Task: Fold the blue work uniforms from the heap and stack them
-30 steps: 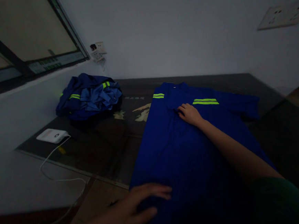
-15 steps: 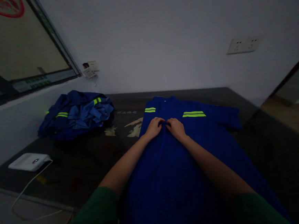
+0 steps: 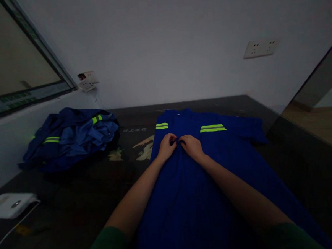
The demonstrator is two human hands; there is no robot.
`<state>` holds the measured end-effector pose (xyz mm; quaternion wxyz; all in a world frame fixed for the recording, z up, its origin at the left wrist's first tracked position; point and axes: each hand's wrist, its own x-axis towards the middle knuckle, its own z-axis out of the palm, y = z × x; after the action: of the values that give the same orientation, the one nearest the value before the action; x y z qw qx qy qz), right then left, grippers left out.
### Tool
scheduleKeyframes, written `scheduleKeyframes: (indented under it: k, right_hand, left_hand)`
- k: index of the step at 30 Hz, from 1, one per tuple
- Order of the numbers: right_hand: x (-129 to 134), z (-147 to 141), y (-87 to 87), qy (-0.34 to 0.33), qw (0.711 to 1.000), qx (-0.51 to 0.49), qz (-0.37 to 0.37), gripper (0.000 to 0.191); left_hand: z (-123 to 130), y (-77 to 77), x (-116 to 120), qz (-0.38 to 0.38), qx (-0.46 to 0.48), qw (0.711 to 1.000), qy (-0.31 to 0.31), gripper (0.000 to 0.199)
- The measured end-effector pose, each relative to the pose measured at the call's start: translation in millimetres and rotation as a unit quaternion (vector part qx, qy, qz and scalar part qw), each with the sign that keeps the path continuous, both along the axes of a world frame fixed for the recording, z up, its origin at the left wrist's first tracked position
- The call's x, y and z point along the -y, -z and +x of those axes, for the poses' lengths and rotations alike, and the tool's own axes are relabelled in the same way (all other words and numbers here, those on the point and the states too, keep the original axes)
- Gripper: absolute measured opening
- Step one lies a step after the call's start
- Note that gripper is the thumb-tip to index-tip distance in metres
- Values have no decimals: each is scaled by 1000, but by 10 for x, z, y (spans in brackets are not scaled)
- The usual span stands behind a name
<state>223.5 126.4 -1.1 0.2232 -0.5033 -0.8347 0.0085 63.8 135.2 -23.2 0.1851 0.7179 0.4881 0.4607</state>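
A blue short-sleeved garment (image 3: 215, 166) with yellow-green reflective strips lies spread on the dark table, its collar toward the wall. My left hand (image 3: 167, 146) pinches the cloth at the front opening, below the collar. Close beside it on the right, my right hand (image 3: 191, 146) grips the same edge between bent fingers. A small raised fold of cloth shows between the two hands. Whatever lies under the fingertips is too dark and small to make out.
On the table's (image 3: 142, 111) left side sits a crumpled heap of blue clothing (image 3: 75, 137) with reflective strips. A white device (image 3: 13, 205) with a cable lies nearer, at the left edge. Wall sockets (image 3: 260, 49) are at the back, and a window (image 3: 13, 48) is at upper left.
The view has turned slightly, so the heap and white device appear farther left. My hands have drawn a little closer together at the cloth and still grip it.
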Motion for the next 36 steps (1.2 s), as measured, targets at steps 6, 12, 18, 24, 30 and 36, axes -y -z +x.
scheduleKeyframes:
  k: [6, 12, 18, 24, 30, 36]
  right_hand:
    - [-59, -9, 76, 36, 995, -84, -41, 21]
    - [-61, -27, 70, 19, 994, -92, -53, 21]
    - [-50, 48, 54, -24, 995, -79, -62, 20]
    - [35, 95, 25, -9, 999, -35, -33, 12]
    - [44, 94, 23, -40, 998, -30, -32, 16]
    - [-149, 275, -78, -146, 984, -11, -99, 17]
  left_hand:
    - [-60, -103, 51, 6, -60, 995, 77, 30]
    - [-154, -158, 67, 6, -48, 991, 129, 25]
    - [-124, -110, 33, -4, -66, 992, 107, 14]
    - [-93, -59, -6, 13, -77, 991, 113, 14]
    - [-63, -65, 13, 29, -126, 989, 65, 16]
    - [-33, -65, 44, 18, -107, 992, 63, 23]
